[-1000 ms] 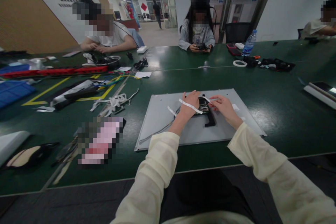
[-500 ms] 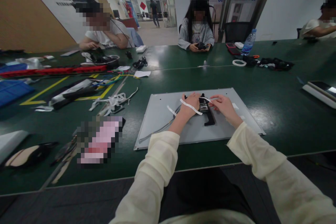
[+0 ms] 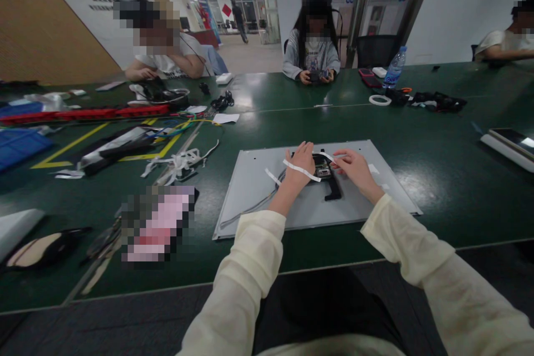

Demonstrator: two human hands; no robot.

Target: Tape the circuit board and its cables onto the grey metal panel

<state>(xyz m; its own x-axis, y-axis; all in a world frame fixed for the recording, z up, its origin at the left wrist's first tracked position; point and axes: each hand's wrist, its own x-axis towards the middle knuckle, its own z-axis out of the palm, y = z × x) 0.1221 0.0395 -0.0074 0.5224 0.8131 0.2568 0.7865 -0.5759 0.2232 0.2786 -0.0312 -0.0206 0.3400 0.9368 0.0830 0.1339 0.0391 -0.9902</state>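
Observation:
A black device (image 3: pixel 323 170) with an exposed inner part and a hooked black arm (image 3: pixel 333 189) lies on a pale grey board (image 3: pixel 242 169). My left hand (image 3: pixel 301 167) lies over the device's left side, fingers stretched forward and tips partly hidden. Across its back runs a white tape strip (image 3: pixel 298 168). My right hand (image 3: pixel 354 169), closed in a pinch, holds the end of another white tape strip (image 3: pixel 326 155) at the device's top edge. From under my left hand a grey cable (image 3: pixel 254 206) runs to the board's lower left; a short tape piece (image 3: pixel 272 177) crosses it.
Left of the board lie tangled white strips (image 3: pixel 183 164) and a blurred pink phone-like item (image 3: pixel 162 225). A tape roll (image 3: pixel 379 100) and water bottle (image 3: pixel 394 68) stand farther back. A tablet-like device (image 3: pixel 513 144) lies right. Several people sit around the table.
My left hand has shifted slightly, its fingers now straighter and farther forward. My right hand stays pinched on the tape strip. The person opposite has moved the object in their hands.

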